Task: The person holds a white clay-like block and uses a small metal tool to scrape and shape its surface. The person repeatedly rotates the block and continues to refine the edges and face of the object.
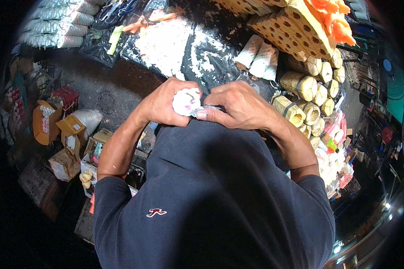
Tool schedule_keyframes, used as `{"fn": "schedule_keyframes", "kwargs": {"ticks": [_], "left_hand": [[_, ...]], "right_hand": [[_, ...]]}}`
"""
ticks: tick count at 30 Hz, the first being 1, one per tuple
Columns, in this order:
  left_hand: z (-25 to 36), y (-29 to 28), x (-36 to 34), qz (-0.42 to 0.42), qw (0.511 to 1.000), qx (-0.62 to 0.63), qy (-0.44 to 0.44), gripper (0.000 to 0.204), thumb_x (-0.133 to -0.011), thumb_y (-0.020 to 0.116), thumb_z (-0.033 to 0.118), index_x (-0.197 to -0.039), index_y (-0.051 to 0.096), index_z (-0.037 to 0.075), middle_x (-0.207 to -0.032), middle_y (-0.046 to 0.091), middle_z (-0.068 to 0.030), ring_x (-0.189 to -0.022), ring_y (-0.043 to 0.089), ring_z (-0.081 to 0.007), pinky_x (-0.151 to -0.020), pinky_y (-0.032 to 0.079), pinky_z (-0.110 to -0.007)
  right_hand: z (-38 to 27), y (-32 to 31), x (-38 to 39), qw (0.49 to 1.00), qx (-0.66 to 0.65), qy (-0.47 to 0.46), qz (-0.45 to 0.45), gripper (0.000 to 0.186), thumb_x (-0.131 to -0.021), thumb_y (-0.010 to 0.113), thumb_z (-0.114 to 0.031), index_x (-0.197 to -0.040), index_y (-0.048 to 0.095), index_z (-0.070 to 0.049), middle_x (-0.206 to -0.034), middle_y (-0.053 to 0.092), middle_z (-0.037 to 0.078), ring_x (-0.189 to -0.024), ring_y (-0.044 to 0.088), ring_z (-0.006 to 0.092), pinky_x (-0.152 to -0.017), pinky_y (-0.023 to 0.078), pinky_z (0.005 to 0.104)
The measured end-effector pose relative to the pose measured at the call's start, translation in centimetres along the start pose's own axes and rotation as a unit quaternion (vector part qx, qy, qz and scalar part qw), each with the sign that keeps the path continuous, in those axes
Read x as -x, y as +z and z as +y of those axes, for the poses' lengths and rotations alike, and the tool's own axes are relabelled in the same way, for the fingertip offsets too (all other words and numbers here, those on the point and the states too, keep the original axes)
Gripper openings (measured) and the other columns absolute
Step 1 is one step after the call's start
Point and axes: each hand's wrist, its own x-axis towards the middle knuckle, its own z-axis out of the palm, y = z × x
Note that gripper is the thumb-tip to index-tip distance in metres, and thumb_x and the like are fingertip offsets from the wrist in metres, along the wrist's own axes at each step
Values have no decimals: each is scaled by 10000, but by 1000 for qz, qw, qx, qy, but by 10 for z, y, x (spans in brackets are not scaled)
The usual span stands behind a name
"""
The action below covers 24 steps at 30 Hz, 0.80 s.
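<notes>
My left hand [166, 101] is wrapped round a white cylinder [184, 103]. Its round, scalloped end faces me, with a small purple mark and a dark line on it. Close against its right side, my right hand [242, 105] has thumb and fingers closed on a bit of clear plastic film [207, 108]. Both hands are just beyond the front of my dark shirt. How far the film goes round the cylinder is hidden by my fingers.
Beyond my hands, white scraps [166, 45] cover a black sheet. White wrapped cylinders [261, 58] lie right of it, near yellowish blocks with holes [292, 31] and strapped hollow moulds [300, 85]. More white rolls [72, 29] are stacked far left, above cardboard boxes [47, 121].
</notes>
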Motion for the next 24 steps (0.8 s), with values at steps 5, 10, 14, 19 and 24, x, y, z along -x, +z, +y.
{"fn": "schedule_keyframes", "kwargs": {"ticks": [5, 10, 14, 19, 24], "left_hand": [[-2, 1, 2, 3, 1000, 11, -7, 414, -615, 808, 122, -1009, 722, 29, -815, 730, -52, -713, 664, -136, -704, 550, -327], [0, 2, 3, 7, 1000, 16, -24, 391, -623, 803, 113, -995, 717, 26, -802, 724, -50, -707, 647, -123, -686, 538, -324], [-1, 3, 3, 18, 1000, 7, -12, 380, -622, 805, 118, -979, 711, 29, -792, 718, -60, -693, 651, -138, -675, 535, -327], [-3, 4, 2, 32, 999, -11, 6, 376, -623, 810, 131, -971, 709, 32, -786, 712, -64, -681, 663, -156, -671, 535, -332], [-1, 3, 3, 28, 999, -3, -18, 375, -627, 810, 139, -973, 710, 36, -793, 713, -65, -693, 668, -155, -675, 537, -332]], "right_hand": [[-3, 1, 0, 999, 25, 8, 19, 412, -1002, 778, -417, -951, 799, -9, -802, 712, 149, -754, 718, 373, -672, 539, 484], [-6, 1, -1, 999, 44, 26, 15, 506, -1018, 713, -504, -944, 802, -12, -808, 722, 163, -778, 736, 389, -712, 561, 523], [-8, 3, 0, 997, 64, 30, 22, 542, -1028, 686, -532, -944, 805, -10, -808, 728, 168, -774, 744, 391, -718, 579, 527], [-5, 12, 2, 995, 60, 7, 75, 411, -988, 794, -434, -960, 806, -25, -786, 705, 136, -708, 713, 360, -636, 548, 479], [-6, 12, 2, 997, 37, 17, 70, 379, -1004, 787, -390, -957, 798, -14, -821, 725, 155, -732, 715, 364, -666, 545, 483]]}}
